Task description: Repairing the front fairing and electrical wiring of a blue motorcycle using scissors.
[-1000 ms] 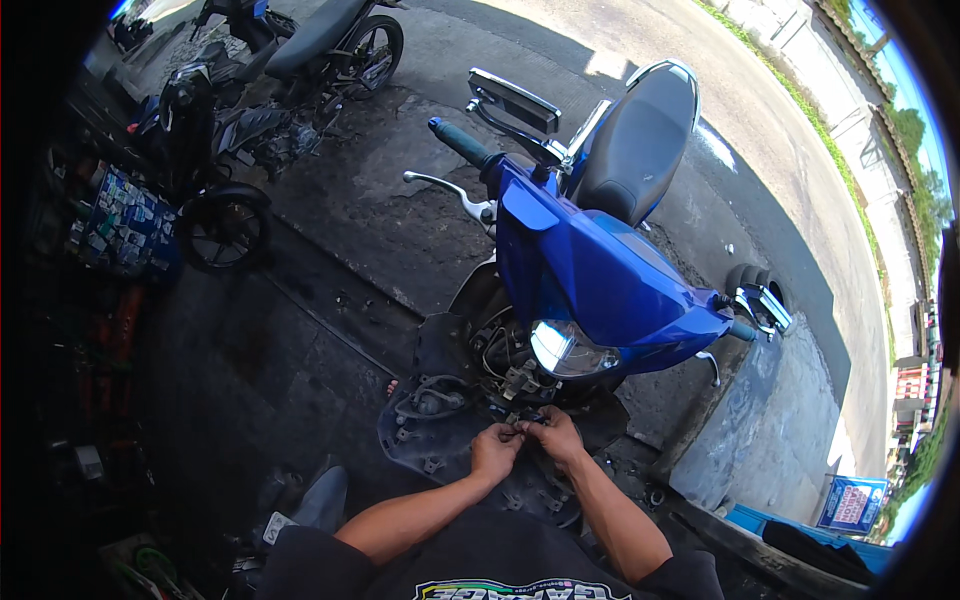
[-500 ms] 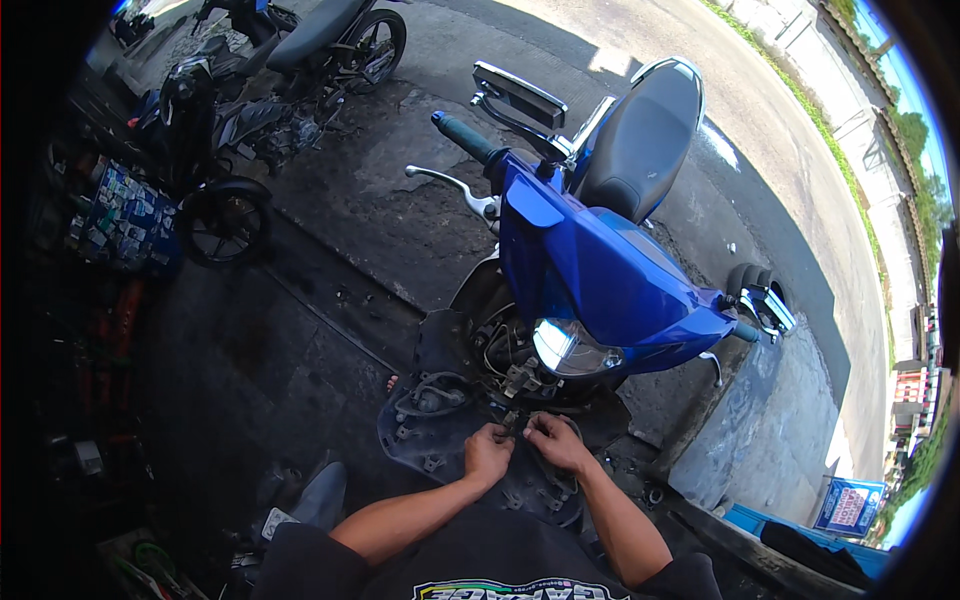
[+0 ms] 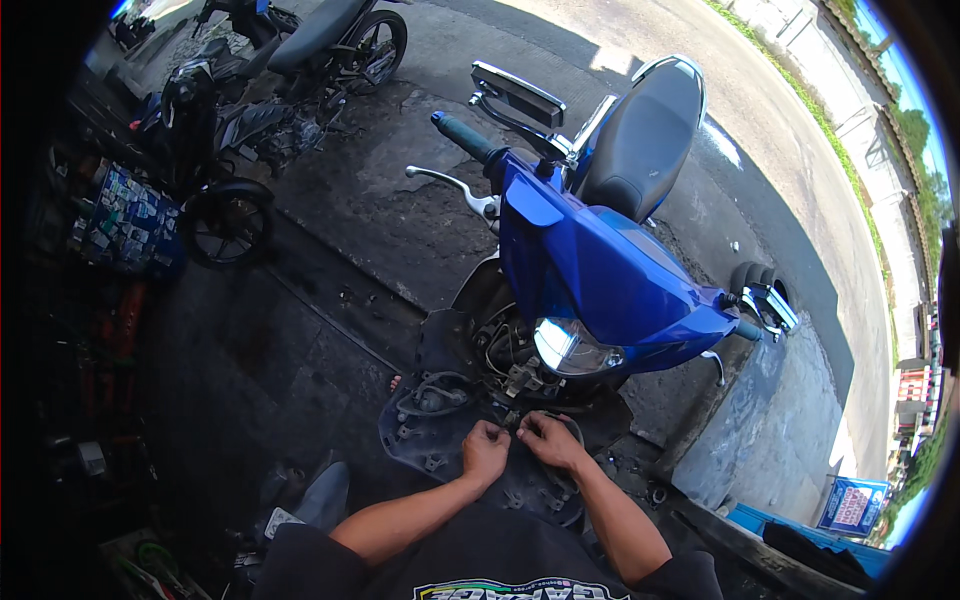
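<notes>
In front of a blue motorbike (image 3: 590, 260), my two hands work close together just below its headlight (image 3: 572, 346). The left hand (image 3: 485, 454) is closed, thumb against curled fingers. Beside it, my right hand (image 3: 548, 440) is pinched shut as well. Both sets of fingertips meet by a small dark part with wires (image 3: 512, 418); what they grip is too small to make out. Beneath them lies a dark plastic front panel (image 3: 405, 450) seen from its inner side, with a round part and a looped cable (image 3: 440, 392) on its left.
Another motorbike (image 3: 320, 50), partly stripped, stands at the far left near a sticker-covered blue box (image 3: 130, 220). A detached dark fairing piece (image 3: 325, 497) lies left of my arm. To the right are a raised concrete slab (image 3: 765, 430), stacked tyres (image 3: 755, 278) and a blue sign (image 3: 853, 505).
My right hand has shifted slightly left, and the fingertips of both hands have changed position a little by the small part. The motorbike has not moved.
</notes>
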`<action>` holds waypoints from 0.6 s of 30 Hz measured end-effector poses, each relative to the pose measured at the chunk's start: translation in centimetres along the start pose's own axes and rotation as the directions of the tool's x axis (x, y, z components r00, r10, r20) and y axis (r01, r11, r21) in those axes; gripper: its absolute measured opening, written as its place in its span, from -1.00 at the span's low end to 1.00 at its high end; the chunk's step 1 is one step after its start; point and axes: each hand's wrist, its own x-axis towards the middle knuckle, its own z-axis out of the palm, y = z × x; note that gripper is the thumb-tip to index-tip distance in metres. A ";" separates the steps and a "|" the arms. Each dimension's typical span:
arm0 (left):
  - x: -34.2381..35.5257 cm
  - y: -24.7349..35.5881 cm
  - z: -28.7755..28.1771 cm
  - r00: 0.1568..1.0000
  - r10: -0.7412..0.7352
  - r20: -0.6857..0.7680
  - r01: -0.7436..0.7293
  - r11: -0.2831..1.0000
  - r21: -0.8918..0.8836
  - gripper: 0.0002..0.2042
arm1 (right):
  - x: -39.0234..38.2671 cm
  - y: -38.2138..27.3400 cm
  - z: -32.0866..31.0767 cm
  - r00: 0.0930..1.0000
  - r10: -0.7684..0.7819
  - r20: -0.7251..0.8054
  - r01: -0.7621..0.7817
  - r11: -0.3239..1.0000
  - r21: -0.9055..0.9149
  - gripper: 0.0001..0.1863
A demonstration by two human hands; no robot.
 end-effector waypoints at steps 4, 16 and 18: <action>0.0 -0.2 0.0 0.998 -0.056 0.023 0.058 0.996 -0.071 -0.84 | -0.1 -0.4 0.1 1.000 -0.017 0.001 0.017 1.000 -0.023 -0.74; 0.0 -0.3 0.3 0.995 -0.031 0.091 0.044 0.989 -0.143 -0.86 | -0.2 -0.5 0.2 0.998 0.045 -0.036 -0.047 0.997 -0.059 -0.74; 0.2 -0.7 0.5 0.991 -0.060 0.121 0.079 0.984 -0.157 -0.84 | -0.2 -0.4 0.1 0.999 0.019 -0.039 -0.021 0.998 -0.057 -0.75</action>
